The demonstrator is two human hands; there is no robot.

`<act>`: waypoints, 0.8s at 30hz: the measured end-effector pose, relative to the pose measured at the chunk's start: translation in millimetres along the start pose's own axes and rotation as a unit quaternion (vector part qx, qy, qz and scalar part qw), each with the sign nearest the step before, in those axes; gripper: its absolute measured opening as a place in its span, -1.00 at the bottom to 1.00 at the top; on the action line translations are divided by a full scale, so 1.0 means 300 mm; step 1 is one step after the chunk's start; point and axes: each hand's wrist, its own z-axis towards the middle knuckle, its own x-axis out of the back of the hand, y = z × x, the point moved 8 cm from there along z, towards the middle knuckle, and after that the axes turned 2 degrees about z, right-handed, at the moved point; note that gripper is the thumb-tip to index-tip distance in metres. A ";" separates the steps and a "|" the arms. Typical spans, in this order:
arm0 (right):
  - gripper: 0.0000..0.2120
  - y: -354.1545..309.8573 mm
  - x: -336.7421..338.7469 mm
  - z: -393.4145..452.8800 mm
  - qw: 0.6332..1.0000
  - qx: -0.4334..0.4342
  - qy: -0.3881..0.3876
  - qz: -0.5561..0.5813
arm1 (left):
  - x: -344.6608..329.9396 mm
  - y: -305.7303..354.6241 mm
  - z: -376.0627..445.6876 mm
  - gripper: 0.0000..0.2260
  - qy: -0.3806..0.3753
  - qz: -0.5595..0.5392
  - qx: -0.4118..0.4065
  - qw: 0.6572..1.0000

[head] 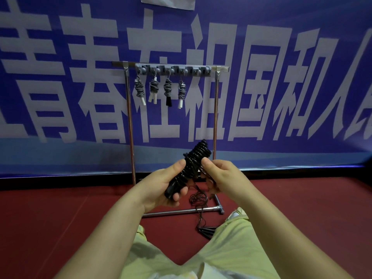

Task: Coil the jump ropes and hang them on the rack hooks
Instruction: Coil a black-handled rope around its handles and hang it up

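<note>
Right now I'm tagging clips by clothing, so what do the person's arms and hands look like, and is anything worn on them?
Both forearms are bare up to the frame edge: no sleeves show. The left hand and right hand have no gloves, rings, watch or bands, and the fingers have short, unpainted nails. The only clothing in view is pale yellow-green trousers over the knees.

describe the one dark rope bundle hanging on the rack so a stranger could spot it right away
Find the metal rack standing against the blue banner. Four coiled jump ropes hang from its top hook rail. The dark bundle is third from the left, the only one with black handles; its neighbours show white handles.
</note>
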 end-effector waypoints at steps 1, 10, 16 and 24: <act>-0.52 0.012 0.002 0.004 1.000 -0.015 0.004 -0.020 | 0.006 -0.001 0.005 -0.47 0.015 0.017 -0.004 1.000; -0.58 0.031 -0.012 -0.019 0.997 -0.067 0.007 0.023 | 0.079 0.047 0.015 -0.74 0.195 0.264 -0.069 0.942; -0.60 0.023 -0.035 -0.023 0.990 -0.082 -0.014 0.110 | 0.074 0.075 -0.012 -0.72 0.242 0.357 -0.093 0.897; -0.70 -0.025 -0.013 -0.020 0.996 0.010 -0.006 0.087 | 0.044 0.067 -0.006 -0.63 0.164 0.340 -0.077 0.923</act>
